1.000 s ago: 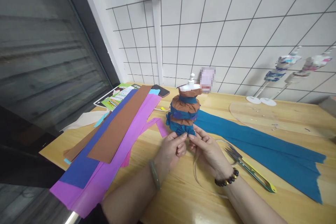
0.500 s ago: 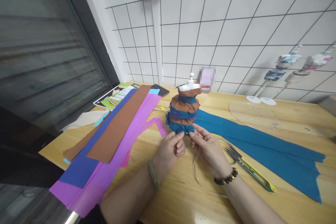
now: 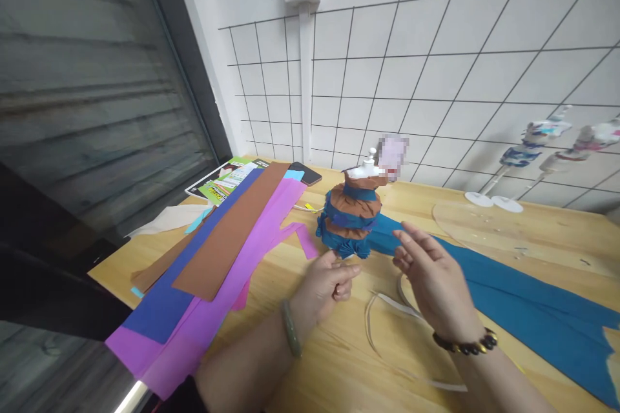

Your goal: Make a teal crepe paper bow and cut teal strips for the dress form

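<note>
A small white dress form [image 3: 369, 168] stands on the table, clad in brown and teal crepe-like paper bands [image 3: 359, 206]. Pleated teal ruffles [image 3: 352, 248] run round its lower edge. My left hand [image 3: 323, 289] is just below the front ruffle, its fingers curled. Whether it pinches anything at the hem is hidden. My right hand [image 3: 438, 281] is raised to the right of the form, apart from it, with fingers loosely bent and nothing visible in them. White narrow tape [image 3: 402, 304] curls on the table under and beside this hand.
Long paper strips in brown [image 3: 232, 232], blue [image 3: 165, 313] and purple [image 3: 217, 297] lie at the left. A teal sheet [image 3: 527, 300] stretches across the right. Behind are a phone [image 3: 304, 173], a clear round plate [image 3: 475, 226] and two blurred dress forms [image 3: 523, 148].
My right hand has let go of the ruffle and moved right, over the scissors' place. The left hand stays at the hem. The view has shifted slightly.
</note>
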Demonstrator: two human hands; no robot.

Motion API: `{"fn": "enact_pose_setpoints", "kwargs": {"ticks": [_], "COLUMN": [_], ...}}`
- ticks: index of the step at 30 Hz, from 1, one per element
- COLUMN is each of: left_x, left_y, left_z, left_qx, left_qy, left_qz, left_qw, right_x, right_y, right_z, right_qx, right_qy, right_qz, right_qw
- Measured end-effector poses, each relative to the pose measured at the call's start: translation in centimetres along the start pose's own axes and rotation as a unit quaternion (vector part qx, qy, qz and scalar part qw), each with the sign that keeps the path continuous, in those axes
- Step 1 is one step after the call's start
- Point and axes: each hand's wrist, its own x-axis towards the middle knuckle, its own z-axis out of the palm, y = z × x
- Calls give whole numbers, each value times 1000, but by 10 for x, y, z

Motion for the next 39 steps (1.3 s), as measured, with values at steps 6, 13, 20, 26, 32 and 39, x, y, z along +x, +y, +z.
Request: {"fn": "enact_pose_setpoints", "kwargs": {"ticks": [6,13,20,26,32,39], "left_x": [-1,-2,-2,-2,0,1], "left_y": [3,6,4,4,4,4], "left_z": [1,1,-1,-2,-3,-5], "left_qx": [-12,-25,-15,-5,-5,-6], "left_qy": [20,30,12,18,29,11], "left_qz": [-16,-53,-88,-97,-100,-94], "left_qw": [1000,998,996,995,995,995], "right_x": [9,13,31,25,26,31], "right_y": [-61,-121,-122,-121,-119,-116], "right_z": [24,69,77,82,82,80], "right_qx": [-182,-443,-474,-478,-495,-501], "right_qy": [-22,-91,-190,-173,-154,-113], "right_qz": [-202,-353,-368,-352,-383,-406], "right_qw": [962,819,777,786,764,756]}}
